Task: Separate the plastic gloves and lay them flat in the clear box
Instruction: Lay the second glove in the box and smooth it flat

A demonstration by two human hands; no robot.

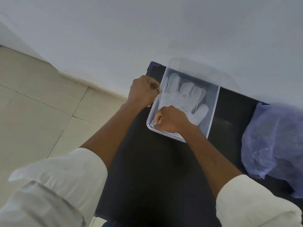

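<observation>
A clear plastic box (pixel 214 102) sits on a black table against the wall. Thin see-through plastic gloves (pixel 183 95) lie flat inside it, fingers pointing toward the wall. My left hand (pixel 142 92) is at the box's left rim, its fingers pinched on the glove's left edge. My right hand (pixel 170 119) is inside the box near its front corner, closed in a fist on the glove's cuff end. How many gloves lie stacked in the box is unclear.
A bluish plastic bag (pixel 272 141) lies on the black table (pixel 147 169) to the right of the box. A white wall (pixel 147 30) rises behind. A tiled floor (pixel 32 99) lies to the left of the table.
</observation>
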